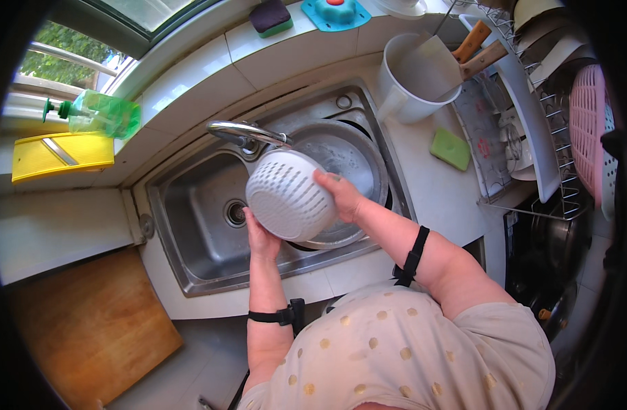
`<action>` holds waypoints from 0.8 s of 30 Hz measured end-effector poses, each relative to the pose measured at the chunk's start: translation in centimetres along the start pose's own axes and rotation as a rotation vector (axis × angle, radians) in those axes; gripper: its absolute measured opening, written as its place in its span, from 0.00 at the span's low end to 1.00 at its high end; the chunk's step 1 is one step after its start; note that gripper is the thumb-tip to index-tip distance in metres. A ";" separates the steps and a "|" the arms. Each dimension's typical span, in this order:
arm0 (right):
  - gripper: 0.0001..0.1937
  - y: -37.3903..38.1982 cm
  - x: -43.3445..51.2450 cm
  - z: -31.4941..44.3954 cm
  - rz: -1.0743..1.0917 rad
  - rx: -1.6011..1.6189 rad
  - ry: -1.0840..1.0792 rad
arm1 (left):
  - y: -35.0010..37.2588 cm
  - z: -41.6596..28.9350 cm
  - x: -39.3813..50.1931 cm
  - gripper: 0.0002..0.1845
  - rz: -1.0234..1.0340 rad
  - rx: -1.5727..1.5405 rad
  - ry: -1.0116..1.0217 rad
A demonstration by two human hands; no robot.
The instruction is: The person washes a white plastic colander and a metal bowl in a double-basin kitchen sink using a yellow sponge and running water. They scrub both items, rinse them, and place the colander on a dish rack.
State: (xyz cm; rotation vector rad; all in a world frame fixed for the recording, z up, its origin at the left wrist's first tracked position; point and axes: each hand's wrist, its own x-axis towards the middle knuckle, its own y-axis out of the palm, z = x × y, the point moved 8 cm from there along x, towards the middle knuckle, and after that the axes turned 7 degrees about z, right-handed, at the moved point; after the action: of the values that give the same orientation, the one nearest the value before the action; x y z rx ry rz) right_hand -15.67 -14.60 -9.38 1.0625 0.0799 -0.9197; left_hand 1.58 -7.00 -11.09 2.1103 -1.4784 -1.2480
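A white plastic colander [293, 197] is tilted on its side above the double sink, its slotted wall and ribbed base turned toward me. My left hand [262, 236] supports it from below at the lower left. On the upper right, my right hand [339, 192] grips its rim. Just behind the colander is the chrome faucet [252, 132], its spout swung to the left. A large round metal basin [367, 154] sits in the right bowl, partly covered by the colander and my right hand. The left sink bowl [190, 205] shows its drain. The colander's inside is hidden.
A white pitcher [390, 77] holding cleavers stands behind right, near a green sponge [450, 149] and a wire dish rack [562, 205]. On the left ledge are a green pump bottle [106, 115] and a yellow slicer [62, 156]. A wooden board [98, 328] lies lower left.
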 end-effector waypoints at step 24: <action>0.20 8.1 -4.2 2.1 -0.055 -1.462 -0.823 | 3.0 0.2 -1.5 0.22 -0.229 0.121 0.256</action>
State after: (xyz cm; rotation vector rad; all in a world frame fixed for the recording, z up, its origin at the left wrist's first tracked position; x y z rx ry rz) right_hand -13.64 -12.33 -0.51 -0.6852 0.0689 -0.9668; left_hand -0.66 -6.94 -8.52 2.4689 -1.2593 -0.9315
